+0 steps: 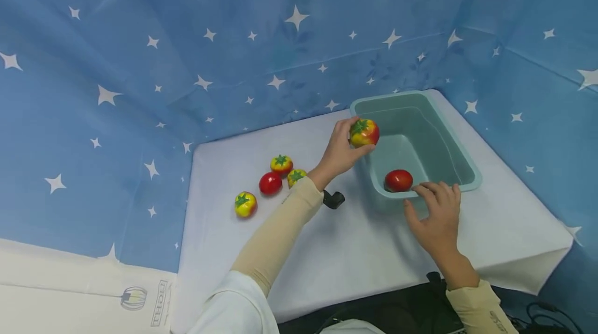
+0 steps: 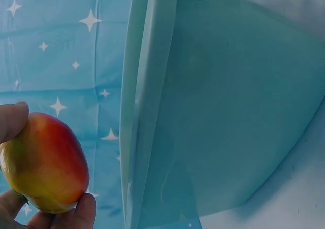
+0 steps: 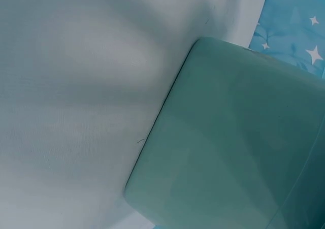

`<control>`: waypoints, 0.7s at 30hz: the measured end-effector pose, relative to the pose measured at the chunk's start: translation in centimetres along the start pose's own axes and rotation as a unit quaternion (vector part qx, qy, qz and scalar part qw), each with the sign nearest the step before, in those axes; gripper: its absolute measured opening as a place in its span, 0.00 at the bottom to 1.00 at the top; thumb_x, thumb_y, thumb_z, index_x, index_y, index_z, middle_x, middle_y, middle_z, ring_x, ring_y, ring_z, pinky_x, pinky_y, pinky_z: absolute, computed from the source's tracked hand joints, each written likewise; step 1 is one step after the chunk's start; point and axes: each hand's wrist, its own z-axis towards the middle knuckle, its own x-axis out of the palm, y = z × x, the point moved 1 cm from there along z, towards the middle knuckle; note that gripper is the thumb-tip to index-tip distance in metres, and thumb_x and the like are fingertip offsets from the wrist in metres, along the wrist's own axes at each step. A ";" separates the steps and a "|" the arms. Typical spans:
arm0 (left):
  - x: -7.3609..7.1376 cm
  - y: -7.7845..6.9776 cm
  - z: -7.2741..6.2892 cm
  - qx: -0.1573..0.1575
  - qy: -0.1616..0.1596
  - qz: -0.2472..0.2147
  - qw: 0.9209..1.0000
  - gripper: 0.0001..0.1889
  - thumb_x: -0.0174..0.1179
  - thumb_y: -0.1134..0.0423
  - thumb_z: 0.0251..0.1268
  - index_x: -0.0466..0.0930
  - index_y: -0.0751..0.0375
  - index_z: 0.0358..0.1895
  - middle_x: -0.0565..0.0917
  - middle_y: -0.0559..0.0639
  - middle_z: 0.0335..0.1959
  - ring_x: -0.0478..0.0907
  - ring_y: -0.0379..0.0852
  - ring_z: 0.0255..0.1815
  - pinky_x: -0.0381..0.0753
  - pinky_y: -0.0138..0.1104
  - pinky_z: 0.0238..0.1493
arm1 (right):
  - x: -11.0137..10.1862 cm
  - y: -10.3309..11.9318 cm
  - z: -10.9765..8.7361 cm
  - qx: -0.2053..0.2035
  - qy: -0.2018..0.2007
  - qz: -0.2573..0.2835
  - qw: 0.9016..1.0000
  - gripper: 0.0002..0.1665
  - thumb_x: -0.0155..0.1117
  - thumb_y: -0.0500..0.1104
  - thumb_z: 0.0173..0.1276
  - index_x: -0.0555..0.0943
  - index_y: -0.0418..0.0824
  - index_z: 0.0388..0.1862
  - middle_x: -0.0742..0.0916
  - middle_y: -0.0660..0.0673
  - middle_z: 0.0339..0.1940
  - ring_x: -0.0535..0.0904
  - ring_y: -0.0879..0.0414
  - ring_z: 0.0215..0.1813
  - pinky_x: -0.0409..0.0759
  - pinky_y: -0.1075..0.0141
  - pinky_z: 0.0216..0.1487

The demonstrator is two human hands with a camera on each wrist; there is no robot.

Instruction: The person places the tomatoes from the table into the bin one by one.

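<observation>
In the head view my left hand [image 1: 340, 149] holds a glossy yellow-and-red tomato-like fruit [image 1: 365, 134] with a green leafy top, above the left rim of a blue-green plastic basin [image 1: 469, 160]. The left wrist view shows thumb and fingers around that fruit [image 2: 48, 163], beside the basin's outer wall [image 2: 238, 97]. At the front rim, my right hand [image 1: 436, 217] has its fingers bent over the edge and its thumb outside. Inside the basin, near those fingers, lies a red tomato [image 1: 398, 181]. The right wrist view shows the basin wall [image 3: 218, 132], but no fingers.
Left of the basin, on the white tablecloth [image 1: 355, 251], are a red tomato [image 1: 270, 183] and yellow-red fruits [image 1: 245, 204], [image 1: 282, 164], one partly behind the left sleeve. A black object [image 1: 334, 200] pokes out by the left wrist. Star-patterned blue cloth [image 1: 261, 53] hangs behind.
</observation>
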 end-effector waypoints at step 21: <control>4.1 -1.3 1.2 0.006 0.032 0.044 0.998 0.41 0.67 0.51 0.61 0.57 0.54 0.75 0.65 0.50 0.67 0.69 0.42 0.60 0.73 0.28 0.55 | 0.3 -0.3 0.1 -0.009 -0.007 0.000 1.000 0.22 0.61 0.49 0.57 0.83 0.31 0.41 0.83 0.32 0.43 0.72 0.32 0.52 0.47 0.33 0.70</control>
